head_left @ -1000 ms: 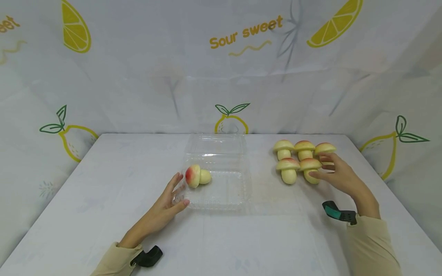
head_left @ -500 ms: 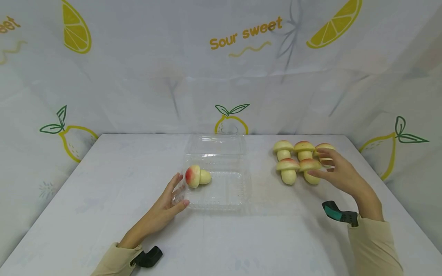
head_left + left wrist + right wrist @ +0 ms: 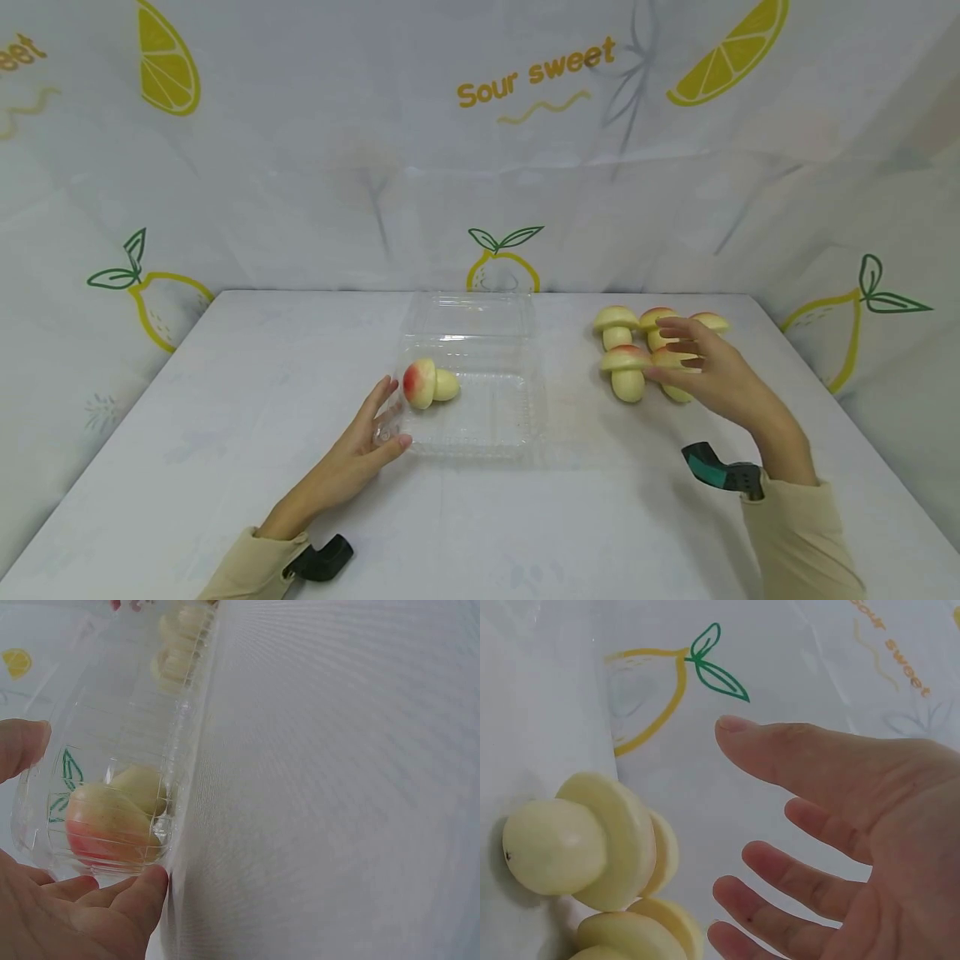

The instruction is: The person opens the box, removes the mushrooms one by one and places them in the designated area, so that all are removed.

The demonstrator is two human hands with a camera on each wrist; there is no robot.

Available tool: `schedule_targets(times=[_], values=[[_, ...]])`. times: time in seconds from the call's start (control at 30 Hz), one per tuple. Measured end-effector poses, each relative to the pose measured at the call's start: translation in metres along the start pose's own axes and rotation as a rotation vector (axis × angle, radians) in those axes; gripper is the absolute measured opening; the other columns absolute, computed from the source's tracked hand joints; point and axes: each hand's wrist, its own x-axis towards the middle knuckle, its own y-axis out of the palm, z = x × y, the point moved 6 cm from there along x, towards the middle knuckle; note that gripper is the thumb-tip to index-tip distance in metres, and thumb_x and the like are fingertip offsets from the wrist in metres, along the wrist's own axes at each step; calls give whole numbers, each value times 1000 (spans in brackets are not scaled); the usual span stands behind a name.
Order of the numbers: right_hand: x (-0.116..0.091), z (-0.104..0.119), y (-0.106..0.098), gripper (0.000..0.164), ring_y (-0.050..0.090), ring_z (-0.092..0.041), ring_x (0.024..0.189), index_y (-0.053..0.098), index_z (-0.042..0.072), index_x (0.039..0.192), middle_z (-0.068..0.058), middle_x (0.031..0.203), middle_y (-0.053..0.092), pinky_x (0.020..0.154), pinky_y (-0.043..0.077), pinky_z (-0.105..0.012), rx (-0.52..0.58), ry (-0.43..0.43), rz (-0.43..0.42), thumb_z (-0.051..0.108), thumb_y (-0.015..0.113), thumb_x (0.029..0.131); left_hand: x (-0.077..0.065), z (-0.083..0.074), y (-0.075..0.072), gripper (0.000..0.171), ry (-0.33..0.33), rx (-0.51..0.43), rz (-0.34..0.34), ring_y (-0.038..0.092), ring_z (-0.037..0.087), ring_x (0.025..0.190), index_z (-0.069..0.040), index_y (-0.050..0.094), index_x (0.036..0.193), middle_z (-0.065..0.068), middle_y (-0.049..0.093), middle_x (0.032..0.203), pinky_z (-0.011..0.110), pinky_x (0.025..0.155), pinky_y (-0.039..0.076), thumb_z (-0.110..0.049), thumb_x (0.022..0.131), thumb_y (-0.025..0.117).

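A clear plastic clamshell container (image 3: 487,417) lies with its lid raised back in the head view. Inside, at its left end, one cream mushroom-shaped piece with a reddish cap (image 3: 420,383) rests on its side. My left hand (image 3: 356,458) holds the container's near left corner, thumb on one side and fingertips against the other wall. Over on the right, several more mushroom-shaped pieces (image 3: 627,382) are grouped in two rows. My right hand (image 3: 712,379) hovers over them, fingers spread and partly hiding some. In the right wrist view nothing lies between thumb and fingers (image 3: 810,885).
A white cloth covers the table (image 3: 525,533), and a lemon-print curtain (image 3: 315,167) hangs behind its far edge. Each wrist wears a black band; the right band (image 3: 720,471) has a green patch.
My right hand has moved a little left and up over the mushroom-shaped pieces, uncovering more of the back right one. My left hand and the container stay put.
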Motion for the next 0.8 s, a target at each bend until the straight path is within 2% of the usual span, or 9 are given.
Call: schedule_targets(times=[0.2, 0.4, 0.6, 0.8], values=[[1, 13, 7, 64, 48, -49, 128, 39, 11, 144, -24, 145, 44, 100, 43, -61, 18, -45, 18, 25, 73, 92, 0, 0, 0, 88, 0, 4, -1, 13, 48, 150, -8, -8, 159, 17, -1, 167, 47, 109, 44, -20, 101, 58], [0, 24, 13, 63, 51, -43, 127, 40, 8, 142, -18, 143, 47, 101, 44, -52, 18, -64, 28, 26, 73, 91, 1, 1, 0, 89, 0, 4, -2, 14, 48, 150, -8, -8, 159, 17, -1, 167, 47, 109, 44, -20, 101, 58], [0, 34, 22, 66, 50, -43, 129, 40, 0, 143, -20, 142, 49, 102, 43, -59, 14, -76, 42, 25, 74, 91, 1, 1, 0, 88, 0, 11, -6, 15, 49, 150, -6, -8, 159, 18, 0, 167, 49, 109, 44, -19, 101, 58], [2, 42, 31, 64, 51, -42, 129, 43, 3, 142, -17, 143, 49, 102, 44, -59, 18, -98, 48, 25, 74, 90, 1, 1, 0, 88, -2, 9, -5, 14, 49, 150, -6, -8, 159, 18, 0, 167, 50, 109, 43, -19, 101, 58]])
